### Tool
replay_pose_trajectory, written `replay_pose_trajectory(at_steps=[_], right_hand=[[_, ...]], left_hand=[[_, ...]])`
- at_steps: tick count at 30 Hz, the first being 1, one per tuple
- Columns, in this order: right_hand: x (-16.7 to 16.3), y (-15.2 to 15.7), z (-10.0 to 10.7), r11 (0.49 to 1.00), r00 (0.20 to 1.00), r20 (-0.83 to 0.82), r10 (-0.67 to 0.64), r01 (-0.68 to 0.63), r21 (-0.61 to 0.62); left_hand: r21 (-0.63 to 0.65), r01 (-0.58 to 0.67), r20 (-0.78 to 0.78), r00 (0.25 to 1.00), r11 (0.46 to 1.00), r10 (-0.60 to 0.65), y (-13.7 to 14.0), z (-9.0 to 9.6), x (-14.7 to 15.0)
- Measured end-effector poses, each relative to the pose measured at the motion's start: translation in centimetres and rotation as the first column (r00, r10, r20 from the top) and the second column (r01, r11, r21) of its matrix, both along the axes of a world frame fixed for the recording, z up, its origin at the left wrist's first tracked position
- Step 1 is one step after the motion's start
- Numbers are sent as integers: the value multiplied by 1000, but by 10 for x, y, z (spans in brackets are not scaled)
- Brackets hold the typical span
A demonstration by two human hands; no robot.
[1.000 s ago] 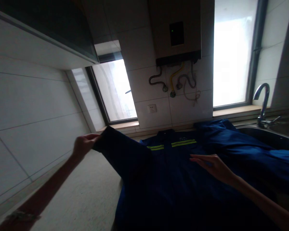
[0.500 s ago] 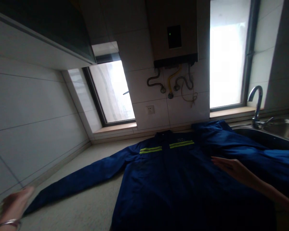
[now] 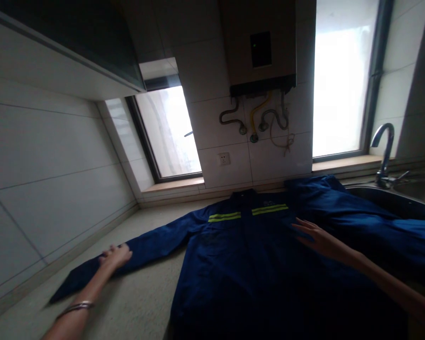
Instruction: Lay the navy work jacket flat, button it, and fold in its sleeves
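Observation:
A dark blue work jacket (image 3: 233, 264) with yellow-green reflective stripes across the chest lies spread on the countertop, collar toward the wall. One sleeve stretches out to the left. My left hand (image 3: 116, 257), with a bracelet at the wrist, rests on that sleeve's lower half, fingers bent but apart. Over the chest on the other side is my right hand (image 3: 313, 236), its fingers stretched out and slightly spread, holding nothing. More dark blue cloth (image 3: 361, 222) lies bunched to the right; whether it is the other sleeve or another garment, I cannot tell.
A steel sink (image 3: 416, 189) with a curved faucet (image 3: 386, 146) stands at the right. Pale countertop (image 3: 141, 293) shows around the left sleeve. On the back wall are a water heater (image 3: 260, 42) with pipes, a socket (image 3: 224, 158) and two windows. A cabinet (image 3: 67, 66) overhangs the left.
My left hand has moved right, from beside the cuff onto the sleeve. My right hand has shifted slightly left over the jacket's chest. The view has turned a little.

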State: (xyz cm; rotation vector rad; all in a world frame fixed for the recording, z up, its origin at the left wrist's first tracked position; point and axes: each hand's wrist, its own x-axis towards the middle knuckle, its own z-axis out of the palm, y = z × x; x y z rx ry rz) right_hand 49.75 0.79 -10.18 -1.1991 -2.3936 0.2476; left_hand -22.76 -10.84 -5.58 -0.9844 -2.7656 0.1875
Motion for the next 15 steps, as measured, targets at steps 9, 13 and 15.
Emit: replay_pose_trajectory(at_steps=[9,13,15], right_hand=[[-131,62,-8,992,955,288,-77,102,-73],[-144,75,-23,991,935,334,-116,130,-18],[-146,79,-28,989,934,330,-138,150,-13]], left_hand=[[75,601,180,777,796,-604,127,-64,177],[82,577,274,771,813,-575,139,-77,177],[90,592,280,757,801,-590,146,-77,169]])
